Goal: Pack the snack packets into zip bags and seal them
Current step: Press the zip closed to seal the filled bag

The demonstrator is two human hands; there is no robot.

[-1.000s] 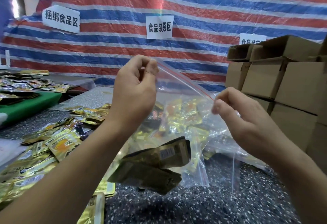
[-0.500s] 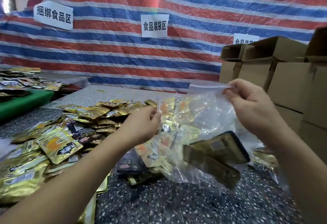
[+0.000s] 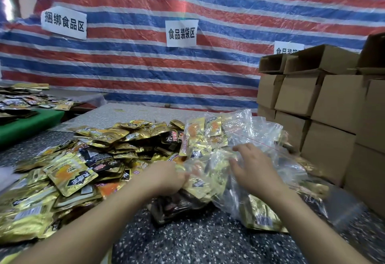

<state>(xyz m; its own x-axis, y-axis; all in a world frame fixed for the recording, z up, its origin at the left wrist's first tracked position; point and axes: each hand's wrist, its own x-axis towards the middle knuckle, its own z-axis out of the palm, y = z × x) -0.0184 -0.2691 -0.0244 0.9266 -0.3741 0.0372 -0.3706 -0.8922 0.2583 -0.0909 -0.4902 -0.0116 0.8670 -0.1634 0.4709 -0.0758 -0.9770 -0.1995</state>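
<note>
The right hand (image 3: 253,167) rests spread and released on the zip bag (image 3: 256,138) near the tabletop's (image 3: 187,240) right edge. The left hand's (image 3: 166,177) grip is blurred and cannot be told, beside the snack packets (image 3: 70,175). A wall sign (image 3: 181,33) reads 食品装袋区; another sign (image 3: 288,47) is cut off by boxes (image 3: 333,101).

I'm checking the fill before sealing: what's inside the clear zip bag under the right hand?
Through the zip bag gold snack packets and darker ones show. The right hand and creased plastic cover the middle, so no count is possible.

Striped tarp (image 3: 208,72), paper signs (image 3: 181,33), stacked cardboard boxes (image 3: 325,101), speckled table (image 3: 187,243)
</note>
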